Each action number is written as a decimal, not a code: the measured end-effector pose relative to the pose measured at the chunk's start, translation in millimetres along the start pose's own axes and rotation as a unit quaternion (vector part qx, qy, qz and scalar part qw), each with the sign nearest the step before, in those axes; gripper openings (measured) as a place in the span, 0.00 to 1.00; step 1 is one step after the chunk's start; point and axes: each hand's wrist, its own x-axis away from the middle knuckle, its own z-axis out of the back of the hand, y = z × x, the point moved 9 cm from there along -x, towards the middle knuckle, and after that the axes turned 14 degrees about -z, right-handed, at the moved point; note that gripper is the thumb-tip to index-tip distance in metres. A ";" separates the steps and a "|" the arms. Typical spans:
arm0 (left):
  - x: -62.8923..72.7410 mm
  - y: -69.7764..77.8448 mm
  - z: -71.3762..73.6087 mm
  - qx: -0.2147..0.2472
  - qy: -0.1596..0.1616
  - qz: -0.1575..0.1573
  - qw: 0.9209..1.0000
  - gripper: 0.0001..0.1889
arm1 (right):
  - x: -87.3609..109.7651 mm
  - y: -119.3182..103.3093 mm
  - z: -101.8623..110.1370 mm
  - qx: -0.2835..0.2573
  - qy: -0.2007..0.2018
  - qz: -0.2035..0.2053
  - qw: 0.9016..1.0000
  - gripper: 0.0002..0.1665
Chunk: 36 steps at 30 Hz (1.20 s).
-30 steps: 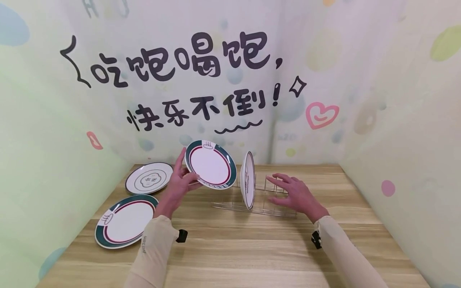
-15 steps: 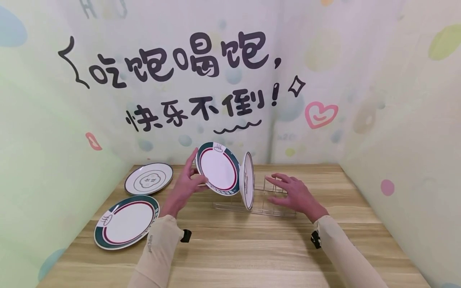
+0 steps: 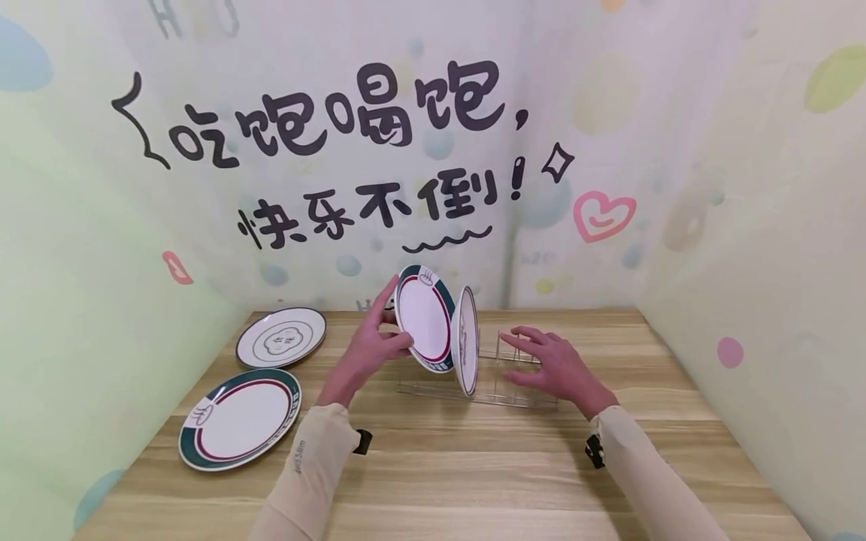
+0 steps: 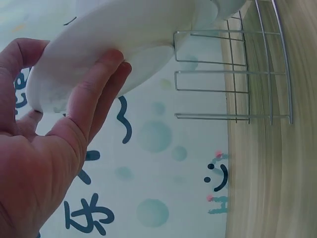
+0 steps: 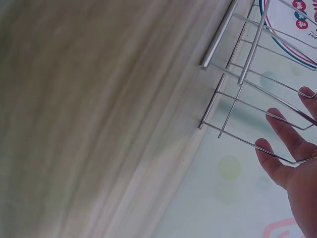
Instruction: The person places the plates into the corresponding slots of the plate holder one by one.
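My left hand [image 3: 368, 346] grips the left edge of a white plate [image 3: 425, 319] with a green rim and red ring, thumb on its face and fingers behind. The plate is raised and tilted, its lower right edge close beside another plate [image 3: 467, 342] standing upright in a wire dish rack [image 4: 247, 72]. The left wrist view shows its white underside [image 4: 119, 39] against several fingers. My right hand [image 3: 558, 364] is at the rack's right end, thumb and fingers spread. In the right wrist view, its extended fingertips [image 5: 278, 116] touch the rack's wires.
On the left of the wooden table [image 3: 440, 481] lie two plates: a green-rimmed plate [image 3: 240, 421] in front and a white plate [image 3: 253, 346] with a dark line rim behind it. A printed backdrop [image 3: 419, 45] encloses the table's back and sides.
My left hand has moved right with the green-rimmed plate, turning it more edge-on and bringing it up beside the plate in the rack. My right hand has stayed at the rack.
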 end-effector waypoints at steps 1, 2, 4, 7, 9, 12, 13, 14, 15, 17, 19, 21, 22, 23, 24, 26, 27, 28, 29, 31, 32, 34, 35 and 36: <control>-0.3 0.6 -2.0 -0.003 0.001 0.000 1.000 0.56 | 0.0 0.9 -0.4 0.000 -0.002 -0.002 1.000 0.45; -0.6 1.4 -3.9 -0.008 0.001 0.000 1.000 0.56 | 0.0 1.8 -1.0 0.000 -0.005 -0.005 1.000 0.45; -1.0 2.2 -7.7 -0.022 0.000 -0.002 1.000 0.56 | 0.5 2.3 -1.5 0.000 -0.009 -0.008 1.000 0.45; -1.2 5.7 -14.7 -0.048 -0.008 -0.011 0.999 0.55 | 1.8 2.6 -1.7 0.001 -0.009 -0.010 1.000 0.45; -2.0 9.8 -20.7 -0.078 -0.019 -0.025 0.996 0.56 | 2.9 2.0 -1.7 0.002 -0.009 -0.009 1.000 0.45; -3.4 15.7 -31.0 -0.117 -0.036 -0.049 0.991 0.56 | 4.1 1.3 -2.2 0.003 -0.006 -0.008 1.000 0.45; -3.9 16.6 -34.4 -0.127 -0.041 -0.055 0.990 0.56 | 4.2 0.8 -2.6 0.001 -0.004 -0.007 1.000 0.44; -4.1 15.4 -37.3 -0.133 -0.044 -0.058 0.988 0.56 | 4.2 0.1 -2.9 0.000 -0.004 -0.006 1.000 0.44; -4.0 14.0 -40.1 -0.137 -0.049 -0.060 0.988 0.57 | 4.3 -0.5 -3.4 -0.001 -0.002 -0.004 1.000 0.44; -2.4 9.1 -45.2 -0.147 -0.056 -0.055 0.986 0.57 | 4.3 -1.6 -5.0 -0.001 0.001 -0.002 1.000 0.44; -0.6 1.7 -48.4 -0.161 -0.061 -0.051 0.984 0.56 | 4.3 -2.2 -6.1 -0.004 0.001 -0.003 1.000 0.44; 1.9 -4.7 -50.1 -0.175 -0.062 -0.044 0.982 0.56 | 4.6 -2.2 -6.9 -0.003 0.001 -0.004 1.000 0.44; 3.1 -7.4 -50.5 -0.179 -0.061 -0.041 0.981 0.56 | 4.7 -2.3 -6.9 -0.003 0.001 -0.003 1.000 0.44; 4.1 -9.6 -50.7 -0.181 -0.059 -0.038 0.981 0.56 | 4.8 -2.5 -6.4 -0.003 0.002 -0.002 1.000 0.44; 4.8 -11.4 -50.5 -0.182 -0.057 -0.037 0.981 0.56 | 4.8 -2.8 -5.7 -0.002 0.004 -0.001 1.000 0.44; 6.0 -11.0 -50.7 -0.181 -0.053 -0.040 0.981 0.56 | 4.6 -3.4 -3.6 -0.002 0.009 0.003 1.000 0.44; 6.2 -10.5 -50.9 -0.182 -0.052 -0.045 0.981 0.56 | 4.4 -3.7 -2.2 -0.002 0.011 0.005 1.000 0.44; 6.6 -9.8 -51.3 -0.184 -0.052 -0.050 0.980 0.56 | 4.1 -4.0 -1.0 -0.002 0.013 0.005 1.000 0.44; 7.0 -9.4 -51.7 -0.186 -0.053 -0.053 0.980 0.56 | 3.8 -4.1 0.1 -0.003 0.014 0.006 1.000 0.44; 8.6 -8.8 -52.2 -0.192 -0.051 -0.060 0.978 0.56 | 3.1 -3.6 1.2 -0.004 0.012 0.003 1.000 0.44; 9.8 -9.5 -52.4 -0.193 -0.050 -0.061 0.978 0.57 | 2.8 -3.2 1.1 -0.002 0.010 0.002 1.000 0.44; 12.4 -11.9 -52.7 -0.191 -0.047 -0.062 0.979 0.57 | 2.4 -2.0 0.7 -0.004 0.006 -0.002 1.000 0.44; 13.7 -12.9 -53.4 -0.187 -0.046 -0.067 0.979 0.57 | 2.2 -1.1 0.1 -0.003 0.004 -0.004 1.000 0.44; 15.2 -14.4 -54.1 -0.182 -0.045 -0.069 0.980 0.57 | 2.2 -0.2 -0.5 -0.002 0.003 -0.006 1.000 0.44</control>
